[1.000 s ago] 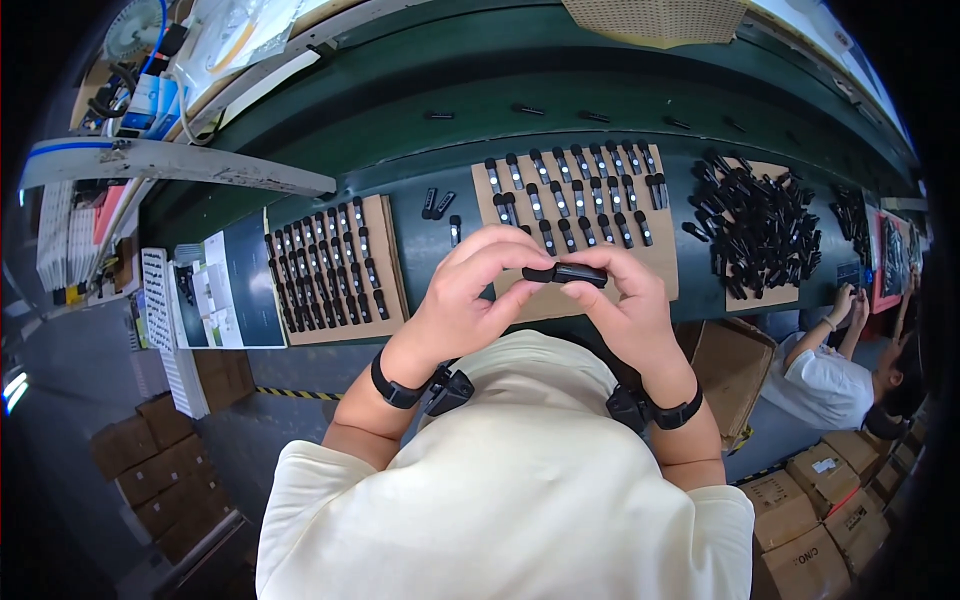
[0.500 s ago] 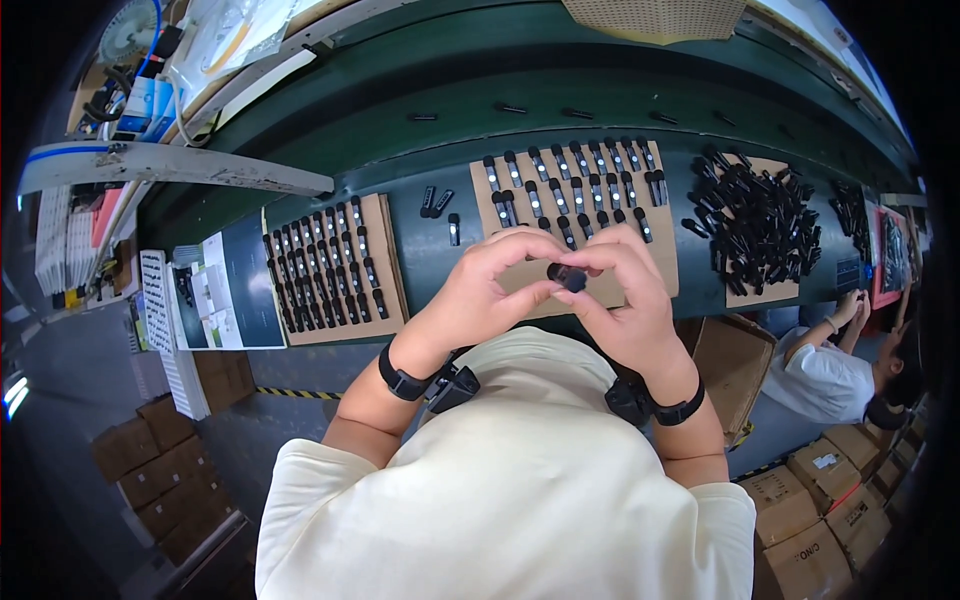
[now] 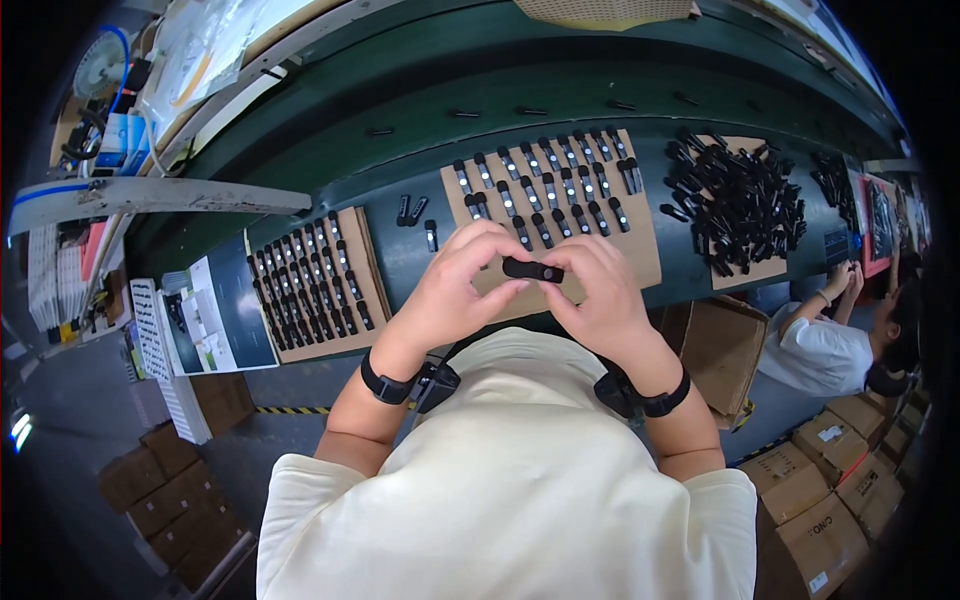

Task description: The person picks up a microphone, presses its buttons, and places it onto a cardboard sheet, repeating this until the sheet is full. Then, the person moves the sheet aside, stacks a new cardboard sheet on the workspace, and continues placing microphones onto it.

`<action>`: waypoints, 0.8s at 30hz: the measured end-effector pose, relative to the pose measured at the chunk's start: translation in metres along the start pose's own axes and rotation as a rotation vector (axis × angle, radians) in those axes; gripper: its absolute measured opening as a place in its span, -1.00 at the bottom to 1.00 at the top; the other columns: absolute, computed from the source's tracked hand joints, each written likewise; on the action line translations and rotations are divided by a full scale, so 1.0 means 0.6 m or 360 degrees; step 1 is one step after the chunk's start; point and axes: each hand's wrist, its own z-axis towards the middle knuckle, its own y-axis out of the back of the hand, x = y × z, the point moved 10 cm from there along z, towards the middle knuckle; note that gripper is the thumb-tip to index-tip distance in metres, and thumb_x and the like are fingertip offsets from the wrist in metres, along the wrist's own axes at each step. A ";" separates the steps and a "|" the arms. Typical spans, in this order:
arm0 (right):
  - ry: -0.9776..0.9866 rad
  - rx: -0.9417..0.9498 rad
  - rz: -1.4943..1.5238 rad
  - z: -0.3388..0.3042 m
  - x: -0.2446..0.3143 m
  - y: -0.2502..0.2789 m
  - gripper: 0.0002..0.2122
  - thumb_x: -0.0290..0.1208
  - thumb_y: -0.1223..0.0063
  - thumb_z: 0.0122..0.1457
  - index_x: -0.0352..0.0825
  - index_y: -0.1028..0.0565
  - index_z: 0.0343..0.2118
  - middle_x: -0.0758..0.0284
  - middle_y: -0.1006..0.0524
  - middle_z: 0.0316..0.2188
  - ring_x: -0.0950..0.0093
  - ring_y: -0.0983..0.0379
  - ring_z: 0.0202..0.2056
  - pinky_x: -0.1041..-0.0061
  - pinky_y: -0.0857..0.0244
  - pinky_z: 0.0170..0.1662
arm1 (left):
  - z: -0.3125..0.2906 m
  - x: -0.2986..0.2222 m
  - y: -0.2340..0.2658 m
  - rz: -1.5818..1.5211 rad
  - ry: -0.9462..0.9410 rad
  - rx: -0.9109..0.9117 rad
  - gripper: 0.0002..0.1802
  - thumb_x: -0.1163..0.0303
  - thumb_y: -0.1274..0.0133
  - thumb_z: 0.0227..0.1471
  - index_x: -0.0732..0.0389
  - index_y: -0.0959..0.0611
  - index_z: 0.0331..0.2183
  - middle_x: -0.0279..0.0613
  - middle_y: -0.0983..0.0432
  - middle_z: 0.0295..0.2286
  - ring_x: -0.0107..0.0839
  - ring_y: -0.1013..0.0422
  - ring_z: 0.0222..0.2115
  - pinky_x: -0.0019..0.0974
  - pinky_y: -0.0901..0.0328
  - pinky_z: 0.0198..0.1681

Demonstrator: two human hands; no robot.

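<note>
text: lower right, front carton (image 3: 835, 550), large dark printed letters, tilted | lower right, carton (image 3: 780, 490) above it, dark print too small to read | lower right, white label (image 3: 829, 433) on another carton, unreadable | left, printed sheet (image 3: 205, 310), any wording unreadable

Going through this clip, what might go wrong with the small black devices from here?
1. The black device is held only at the fingertips of the left hand and right hand, so it might slip and drop.
2. The hands appear near the rows of devices on the middle cardboard sheet; brushing them could spoil the alignment, though the gap is hard to judge.
3. The jumbled heap could shift if bumped.
</note>
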 end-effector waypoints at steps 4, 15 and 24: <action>-0.0278 -0.0069 -0.0088 -0.035 -0.096 -0.007 -0.82 -0.57 -0.22 -0.02 -0.35 -0.48 -0.33 0.28 -0.48 -0.39 0.37 -0.44 -0.34 0.43 -0.32 -0.25 | 0.002 0.022 -0.005 0.0210 0.0001 -0.0091 -0.70 0.56 -0.23 -0.13 0.26 -0.59 -0.26 -0.12 -0.50 -0.28 -0.24 -0.43 -0.23 -0.28 -0.31 -0.07; -0.1181 -0.0283 -0.0549 -0.144 -0.464 0.038 -0.82 -0.41 -0.21 0.03 -0.34 -0.50 -0.33 0.22 -0.53 -0.41 0.22 -0.47 -0.32 0.29 -0.36 -0.22 | -0.083 0.208 0.058 0.0321 0.0590 -0.0414 -0.78 0.50 -0.17 -0.01 0.30 -0.59 -0.25 -0.13 -0.53 -0.30 -0.31 -0.48 -0.27 -0.30 -0.36 -0.17; -0.1115 -0.0197 -0.0692 -0.125 -0.483 0.020 -0.80 -0.36 -0.21 0.06 -0.34 -0.50 -0.30 0.21 -0.53 -0.38 0.20 -0.48 -0.28 0.28 -0.37 -0.20 | -0.133 0.300 0.126 0.0342 0.1002 -0.0622 -0.82 0.49 -0.13 0.05 0.30 -0.58 -0.25 -0.19 -0.56 -0.36 -0.42 -0.50 -0.33 -0.37 -0.38 -0.25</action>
